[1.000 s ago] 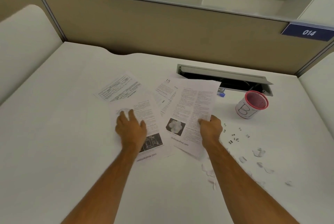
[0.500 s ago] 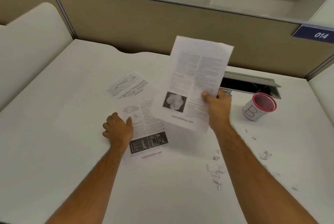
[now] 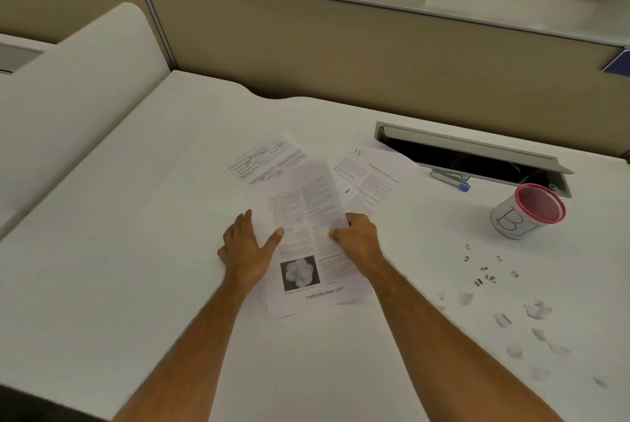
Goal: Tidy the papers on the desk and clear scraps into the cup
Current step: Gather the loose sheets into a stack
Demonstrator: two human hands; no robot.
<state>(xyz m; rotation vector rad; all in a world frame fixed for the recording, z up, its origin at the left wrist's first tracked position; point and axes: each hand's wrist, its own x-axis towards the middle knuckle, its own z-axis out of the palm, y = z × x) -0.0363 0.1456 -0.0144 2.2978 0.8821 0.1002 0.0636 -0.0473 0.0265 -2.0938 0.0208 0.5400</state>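
Note:
A printed sheet with a flower photo (image 3: pixel 308 237) lies on top of another sheet at the desk's middle. My right hand (image 3: pixel 358 237) grips its right edge, and my left hand (image 3: pixel 247 244) rests flat on its left edge with the thumb on the paper. A form sheet (image 3: pixel 266 157) sticks out behind, and a page headed "15" (image 3: pixel 370 176) lies to the right. The red-rimmed cup marked "BI" (image 3: pixel 526 212) stands at the right. Torn paper scraps (image 3: pixel 531 319) and small staples (image 3: pixel 485 268) are scattered below the cup.
A blue-tipped stapler (image 3: pixel 450 179) lies beside the open cable hatch (image 3: pixel 474 152) at the back right. A beige partition (image 3: pixel 341 46) closes the desk's far side, and a padded divider (image 3: pixel 78 87) stands at the left.
My right hand brought the raised flower-photo sheet down onto the sheet under my left hand. My left hand shifted onto the new top sheet's left edge.

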